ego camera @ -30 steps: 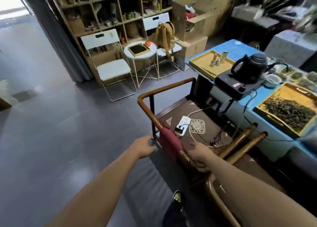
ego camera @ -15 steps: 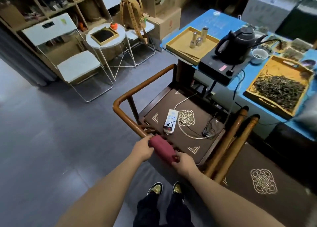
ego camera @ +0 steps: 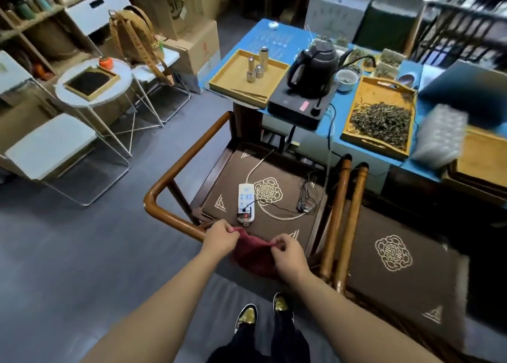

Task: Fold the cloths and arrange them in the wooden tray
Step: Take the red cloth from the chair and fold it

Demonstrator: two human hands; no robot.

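A dark red cloth (ego camera: pixel 253 254) hangs over the near rail of a wooden armchair (ego camera: pixel 175 170). My left hand (ego camera: pixel 219 239) pinches its upper left edge. My right hand (ego camera: pixel 288 253) pinches its upper right edge, so the cloth is stretched between them. On the blue table (ego camera: pixel 274 37) stands a wooden tray (ego camera: pixel 227 72) holding three small metal canisters. Another wooden tray (ego camera: pixel 482 157) sits at the right edge, partly under bubble wrap (ego camera: pixel 439 137).
A power strip (ego camera: pixel 246 202) and cables lie on the chair's brown cushion. A second chair (ego camera: pixel 397 266) stands to the right. A kettle (ego camera: pixel 312 69) on a black base and a tray of tea leaves (ego camera: pixel 381 115) occupy the table. White folding chairs and a round side table (ego camera: pixel 93 88) stand left.
Both hands took hold of the red cloth on the chair rail and lifted its top edge, spreading it from a bunched roll. The camera tilted down and moved closer.
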